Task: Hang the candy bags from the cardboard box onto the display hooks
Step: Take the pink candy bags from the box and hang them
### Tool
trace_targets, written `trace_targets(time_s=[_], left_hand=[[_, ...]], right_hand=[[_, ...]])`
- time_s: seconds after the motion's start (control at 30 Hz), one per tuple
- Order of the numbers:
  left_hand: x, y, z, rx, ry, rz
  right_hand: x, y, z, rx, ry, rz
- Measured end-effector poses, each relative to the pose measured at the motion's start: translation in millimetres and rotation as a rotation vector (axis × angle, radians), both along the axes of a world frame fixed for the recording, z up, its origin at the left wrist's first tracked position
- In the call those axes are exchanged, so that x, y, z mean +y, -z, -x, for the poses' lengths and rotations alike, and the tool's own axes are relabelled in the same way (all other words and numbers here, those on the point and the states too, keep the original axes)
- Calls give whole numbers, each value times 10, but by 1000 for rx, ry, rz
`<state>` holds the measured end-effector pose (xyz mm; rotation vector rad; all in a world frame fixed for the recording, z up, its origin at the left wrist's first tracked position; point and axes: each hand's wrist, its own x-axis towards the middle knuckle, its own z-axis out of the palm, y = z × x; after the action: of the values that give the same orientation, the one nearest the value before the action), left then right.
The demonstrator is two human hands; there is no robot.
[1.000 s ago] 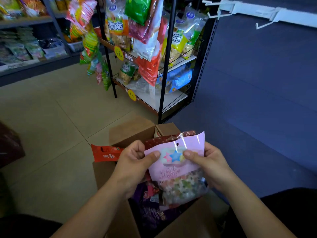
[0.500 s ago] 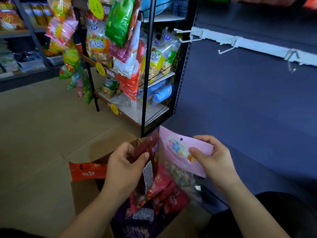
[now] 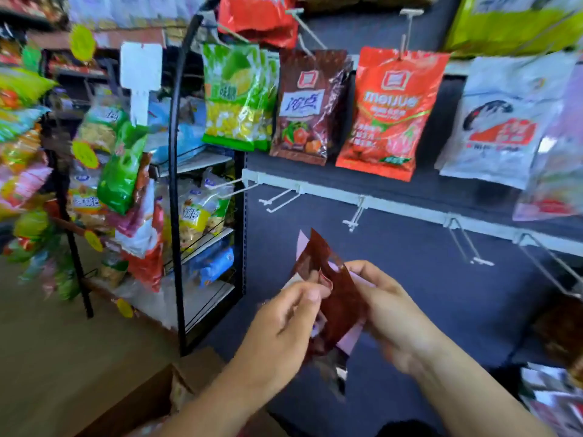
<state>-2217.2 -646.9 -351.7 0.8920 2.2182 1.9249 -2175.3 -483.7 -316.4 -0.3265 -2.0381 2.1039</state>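
Cardboard box (image 3: pixel 151 395): near left, one flap visible. The left forearm and the frame edge cut off its contents.

Left hand (image 3: pixel 284 323): thumb and fingers pinch the top edge of a dark red bag (image 3: pixel 340 298), held in front of the blue panel and below the empty hooks (image 3: pixel 277 200).

Right hand (image 3: pixel 391 313): fingers curl round a pink bag (image 3: pixel 348 340), which is mostly hidden behind the red one. This hand is motion-blurred.

Bag labels cannot be read.

Bright, even shop light. Your view smears with motion blur, worst leftward; edges bow; sheen streaks green snack bag (image 3: pixel 236 93).
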Motion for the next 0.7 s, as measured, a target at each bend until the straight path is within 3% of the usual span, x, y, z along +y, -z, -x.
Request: trace_targets(time_s=[0.17, 0.47, 0.7], left_hand=[[561, -516, -1, 163, -142, -79], [1348, -1490, -179, 31, 24, -174], [1534, -1968, -84, 218, 126, -98]], right_hand=[[497, -610, -364, 25, -51, -15], [1334, -1629, -791, 35, -38, -92], [1829, -2054, -955, 181, 396, -441]])
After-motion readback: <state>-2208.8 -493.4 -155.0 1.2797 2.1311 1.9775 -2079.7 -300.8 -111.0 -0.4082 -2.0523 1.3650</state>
